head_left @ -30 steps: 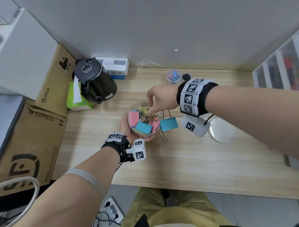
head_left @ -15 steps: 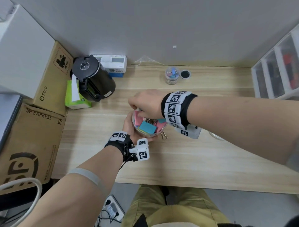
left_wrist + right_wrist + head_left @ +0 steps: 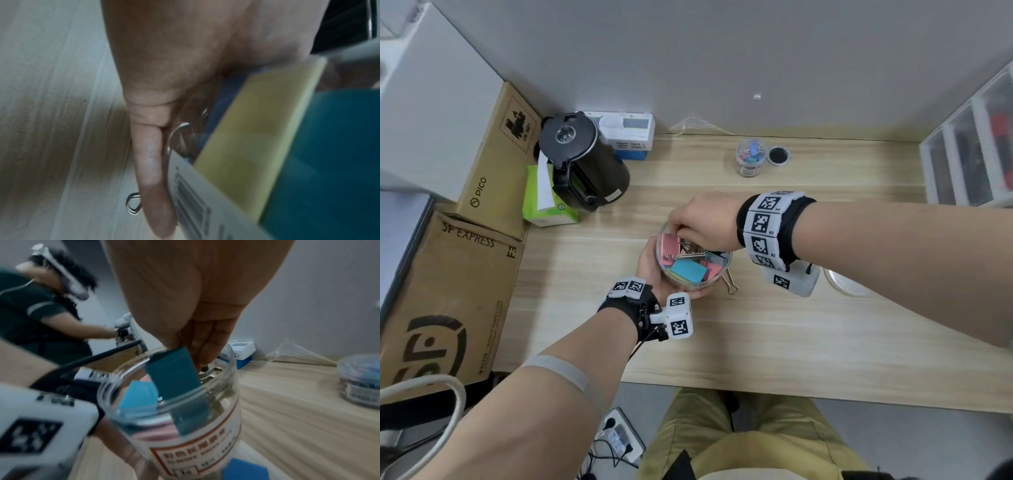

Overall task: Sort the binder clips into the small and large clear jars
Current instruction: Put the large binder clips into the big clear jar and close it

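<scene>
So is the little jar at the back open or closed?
Open. The small jar has no lid on, and its black lid lies beside it.

— What's the left hand (image 3: 195, 53) doing?
— Its grip wraps the large clear jar (image 3: 205, 191); yellow binder clip (image 3: 252, 129) and a teal one (image 3: 329, 154) show inside.
— And below?
— A wire clip handle (image 3: 133, 205) lies on the worktop (image 3: 51, 113), beside one finger (image 3: 152, 170).
</scene>
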{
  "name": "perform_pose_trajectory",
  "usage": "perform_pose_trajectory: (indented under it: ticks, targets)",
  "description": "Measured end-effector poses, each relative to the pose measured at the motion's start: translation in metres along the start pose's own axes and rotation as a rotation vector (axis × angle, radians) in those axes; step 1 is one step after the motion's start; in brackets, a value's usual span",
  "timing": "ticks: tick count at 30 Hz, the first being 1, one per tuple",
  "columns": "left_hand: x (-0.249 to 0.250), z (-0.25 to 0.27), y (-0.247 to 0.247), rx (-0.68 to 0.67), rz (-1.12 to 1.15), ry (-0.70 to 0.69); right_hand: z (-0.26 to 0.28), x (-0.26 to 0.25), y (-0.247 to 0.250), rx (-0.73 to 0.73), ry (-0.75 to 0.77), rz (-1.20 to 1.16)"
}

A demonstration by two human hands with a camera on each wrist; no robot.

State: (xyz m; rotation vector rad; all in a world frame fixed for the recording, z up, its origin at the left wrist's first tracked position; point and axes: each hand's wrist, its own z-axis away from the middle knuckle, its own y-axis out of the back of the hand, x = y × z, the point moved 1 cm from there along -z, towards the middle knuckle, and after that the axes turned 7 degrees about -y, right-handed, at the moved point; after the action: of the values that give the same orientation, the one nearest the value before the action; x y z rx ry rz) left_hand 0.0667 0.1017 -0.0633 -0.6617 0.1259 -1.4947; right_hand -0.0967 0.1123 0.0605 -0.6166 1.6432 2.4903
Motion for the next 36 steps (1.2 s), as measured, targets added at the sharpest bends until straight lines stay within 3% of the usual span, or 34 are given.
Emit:
perform_pose_trajectory:
  ticks: [4, 9, 17, 22, 24, 27, 29, 31, 33, 36]
  targets:
    - [-0.001, 0.002, -0.004, 0.009, 0.005, -0.055, 0.001, -0.004, -0.005, 0.04, 0.082, 0.0]
    - [0.001, 0.007, -0.006, 0.063, -0.078, -0.149, 0.003, 0.001, -0.003, -0.065, 0.124, 0.045]
    - [0.003, 0.012, -0.007, -0.005, -0.018, -0.056, 0.002, 0.009, -0.006, -0.027, 0.09, 0.013]
    - [0.005, 0.01, -0.007, 0.009, -0.015, -0.087, -0.004, 0.01, -0.016, -0.037, 0.118, 0.131]
    - [0.006, 0.006, -0.005, 0.022, -0.057, -0.111, -0.004, 0.01, -0.017, 0.053, 0.175, 0.093]
    - [0.007, 0.008, 0.004, 0.008, -0.057, -0.124, -0.003, 0.012, -0.015, 0.357, 0.207, -0.054]
    - [0.008, 0.009, 0.015, -0.016, -0.036, -0.091, -0.005, 0.019, -0.015, 0.509, 0.106, -0.156]
    - [0.009, 0.009, 0.028, -0.009, -0.033, -0.082, -0.01, 0.029, -0.019, 0.529, -0.051, -0.205]
    - [0.01, 0.01, 0.037, 0.012, -0.031, -0.075, -0.014, 0.042, -0.032, 0.392, -0.248, -0.185]
    - [0.009, 0.014, 0.048, -0.003, -0.013, -0.071, -0.013, 0.055, -0.069, -0.003, -0.511, -0.105]
